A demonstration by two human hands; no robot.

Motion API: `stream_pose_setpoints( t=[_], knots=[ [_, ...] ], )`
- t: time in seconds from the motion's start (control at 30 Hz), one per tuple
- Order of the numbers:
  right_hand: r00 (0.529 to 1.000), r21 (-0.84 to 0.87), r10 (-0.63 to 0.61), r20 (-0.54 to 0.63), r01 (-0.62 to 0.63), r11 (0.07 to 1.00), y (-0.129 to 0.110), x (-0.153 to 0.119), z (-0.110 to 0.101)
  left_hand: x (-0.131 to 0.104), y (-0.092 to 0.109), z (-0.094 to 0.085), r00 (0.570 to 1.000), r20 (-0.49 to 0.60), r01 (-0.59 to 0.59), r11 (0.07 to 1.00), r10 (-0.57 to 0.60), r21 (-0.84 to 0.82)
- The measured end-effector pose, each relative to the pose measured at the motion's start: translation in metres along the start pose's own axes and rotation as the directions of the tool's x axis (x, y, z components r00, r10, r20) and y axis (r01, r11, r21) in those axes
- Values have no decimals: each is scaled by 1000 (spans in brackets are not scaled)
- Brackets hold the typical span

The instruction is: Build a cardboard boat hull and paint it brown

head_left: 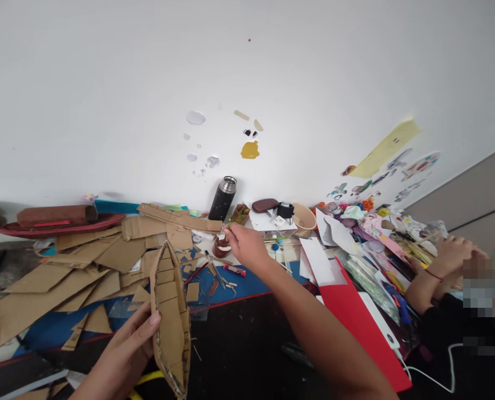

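My left hand is closed on the side of a cardboard boat, thumb over its rim. The boat is long and pointed, with thin ribs inside, and stands tilted up over the table edge. Farther out, my right hand pinches a thin stick with a green end; its lower part is hidden. Just under those fingers sits a small brown pot with a pale inside. A pair of scissors and a pink tube lie near the pot.
Cardboard pieces are heaped on the left, before a red and brown model boat. A black flask stands open by the wall. A red folder lies right, near craft supplies and another person's hands.
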State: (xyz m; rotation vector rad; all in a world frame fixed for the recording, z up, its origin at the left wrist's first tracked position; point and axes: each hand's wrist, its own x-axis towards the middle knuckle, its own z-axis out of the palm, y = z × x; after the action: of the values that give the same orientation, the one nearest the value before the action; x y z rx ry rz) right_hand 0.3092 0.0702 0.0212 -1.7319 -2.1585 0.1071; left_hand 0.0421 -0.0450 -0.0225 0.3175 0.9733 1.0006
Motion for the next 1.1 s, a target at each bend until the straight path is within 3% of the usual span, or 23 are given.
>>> stream_pose_setpoints(
  t=[0.23, 0.47, 0.77, 1.1],
  knots=[
    [990, 332, 105, -98, -67, 941, 10, -3, 1, 3, -3, -4, 1000, 4, -19, 1000, 19, 9],
    [930, 635, 350, -114, -202, 745, 26, -5, 4, 3, -4, -5, 1000, 21, -8, 1000, 7, 29],
    [931, 564, 330, -154, -191, 804, 29, -3, 1, 5, -7, -6, 1000, 30, 1, 1000, -1, 22],
    [983, 216, 96, -154, -61, 974, 21, 2, -11, 5, -8, -7, 1000, 9, -6, 1000, 6, 30]
  ],
)
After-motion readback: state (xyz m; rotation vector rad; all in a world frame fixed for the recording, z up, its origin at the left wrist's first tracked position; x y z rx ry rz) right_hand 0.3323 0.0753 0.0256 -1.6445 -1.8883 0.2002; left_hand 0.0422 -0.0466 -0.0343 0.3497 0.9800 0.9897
